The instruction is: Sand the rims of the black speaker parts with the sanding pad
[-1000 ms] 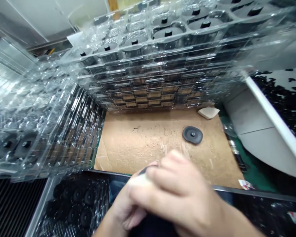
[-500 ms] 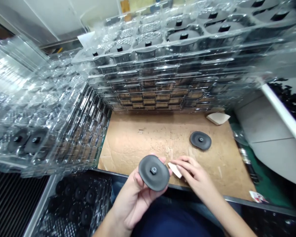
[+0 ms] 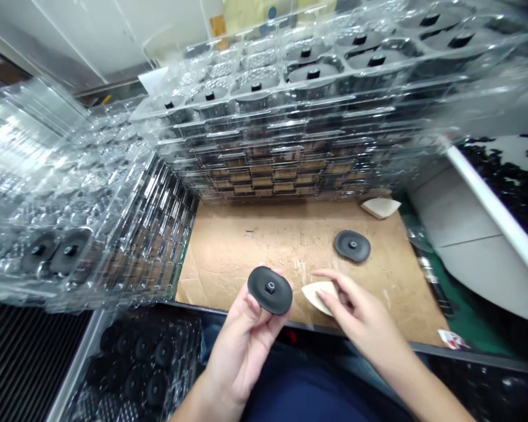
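Observation:
My left hand (image 3: 247,340) holds a black oval disc (image 3: 280,291) by its edge, thumb in front and fingers behind. The disc's face, with a short peg at its middle, is turned up towards me. To the right, my right hand (image 3: 369,319) grips a white leaf-shaped pad (image 3: 313,293) between thumb and fingers, just above the cardboard near its front edge. Pad and held disc are a small gap apart. A second black oval disc (image 3: 352,245) lies peg-up on the cardboard (image 3: 246,249), beyond my right hand.
Stacked clear plastic trays (image 3: 264,146) holding black discs rise behind the cardboard. More tray stacks (image 3: 127,228) stand at left. Another white pad (image 3: 381,207) lies at the back right. A white bin (image 3: 470,228) with small black pieces is at right. Below left sits a tray of discs (image 3: 136,363).
My right hand has turned the white pad so more of its broad face shows, and it sits farther from the disc. The disc in my left hand is slightly lower and farther from the camera.

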Available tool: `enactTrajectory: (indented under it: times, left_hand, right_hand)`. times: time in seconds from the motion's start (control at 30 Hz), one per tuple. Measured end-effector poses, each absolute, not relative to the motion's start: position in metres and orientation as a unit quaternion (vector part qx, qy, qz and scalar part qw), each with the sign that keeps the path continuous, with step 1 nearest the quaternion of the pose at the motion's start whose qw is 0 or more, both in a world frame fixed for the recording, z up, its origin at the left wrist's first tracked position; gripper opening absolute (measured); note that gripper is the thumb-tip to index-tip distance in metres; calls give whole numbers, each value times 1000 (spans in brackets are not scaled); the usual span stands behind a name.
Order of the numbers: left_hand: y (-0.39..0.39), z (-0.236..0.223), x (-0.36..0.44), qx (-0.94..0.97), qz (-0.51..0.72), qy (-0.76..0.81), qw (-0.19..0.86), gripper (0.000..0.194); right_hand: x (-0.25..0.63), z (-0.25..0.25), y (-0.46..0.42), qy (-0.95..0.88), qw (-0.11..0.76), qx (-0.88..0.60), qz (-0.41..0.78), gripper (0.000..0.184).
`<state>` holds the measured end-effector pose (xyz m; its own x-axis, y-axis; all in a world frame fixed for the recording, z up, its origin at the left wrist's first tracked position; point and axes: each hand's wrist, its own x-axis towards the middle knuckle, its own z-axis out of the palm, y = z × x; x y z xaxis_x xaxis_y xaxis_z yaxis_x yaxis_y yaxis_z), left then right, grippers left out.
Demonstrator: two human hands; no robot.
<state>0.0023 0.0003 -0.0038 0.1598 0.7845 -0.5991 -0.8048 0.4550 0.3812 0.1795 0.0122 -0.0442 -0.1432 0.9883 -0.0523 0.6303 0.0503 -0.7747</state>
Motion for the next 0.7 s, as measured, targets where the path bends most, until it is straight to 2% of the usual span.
enactTrajectory:
  times: [0.17, 0.2, 0.3, 0.33, 0.4, 0.47, 0.5, 0.6, 0.7]
  left_hand:
    - [-8, -6, 8, 63, 496, 393, 772, 38]
    - [-9, -6, 8, 72, 481, 407, 773, 38]
    - [-10, -3, 9, 82, 472, 436, 762, 37]
    - [-9, -1, 10, 83, 475, 436, 760, 34]
    - [-7, 3, 12, 81, 472, 425, 768, 23]
    - [-4, 7, 11, 67, 456, 416, 784, 21]
    - [-3, 8, 10, 58, 449, 416, 789, 24]
    - [-2, 9, 4, 46, 436, 411, 799, 41]
    - [-2, 10, 3, 52, 427, 398, 810, 48]
  right_hand:
    - [150, 23, 15, -689, 418, -487, 335, 20]
    - [145, 31, 16, -707, 415, -456, 348, 21]
    - [135, 43, 21, -743, 312, -415, 422, 22]
    - [132, 43, 23, -741, 304, -424, 422, 21]
    - [129, 40, 26, -731, 361, -446, 369, 21]
    - [129, 37, 23, -724, 421, -433, 333, 24]
    - [132, 37, 20, -727, 422, -415, 348, 24]
    - [150, 37, 8, -738, 344, -379, 440, 24]
    - [170, 39, 2, -739, 293, -435, 423, 22]
